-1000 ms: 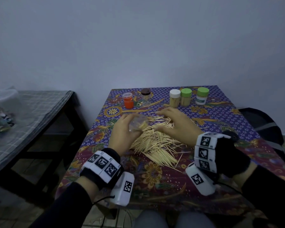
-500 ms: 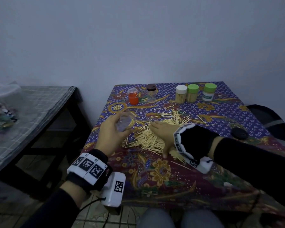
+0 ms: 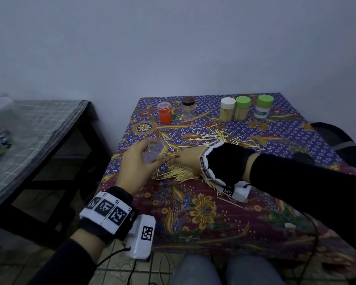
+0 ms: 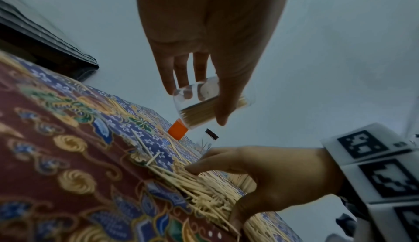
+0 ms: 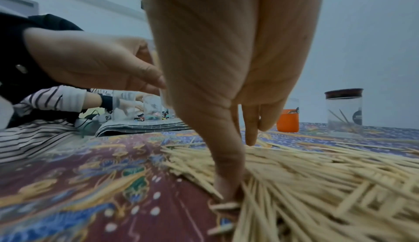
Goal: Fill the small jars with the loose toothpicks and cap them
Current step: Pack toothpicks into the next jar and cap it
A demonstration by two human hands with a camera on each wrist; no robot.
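Note:
My left hand (image 3: 136,165) grips a small clear jar (image 3: 152,152) above the table's left side. The jar (image 4: 199,102) is tilted, uncapped, and holds a layer of toothpicks. My right hand (image 3: 186,159) reaches across to the heap of loose toothpicks (image 3: 179,173) just right of the jar. In the right wrist view its thumb (image 5: 226,183) and straight fingertips (image 5: 249,138) press down on the heap (image 5: 317,183). More toothpicks (image 3: 216,134) lie scattered behind the right wrist.
Along the back edge of the flowered tablecloth (image 3: 193,219) stand an orange jar (image 3: 164,113), a brown-lidded clear jar (image 3: 188,109), a white-capped jar (image 3: 227,110) and two green-capped ones (image 3: 242,109). A dark round cap (image 3: 301,157) lies right. A checked side table (image 3: 39,124) stands left.
My right hand has come from the far side of the heap to its near left part, forearm now lying across the table. The left hand has drawn the jar slightly left.

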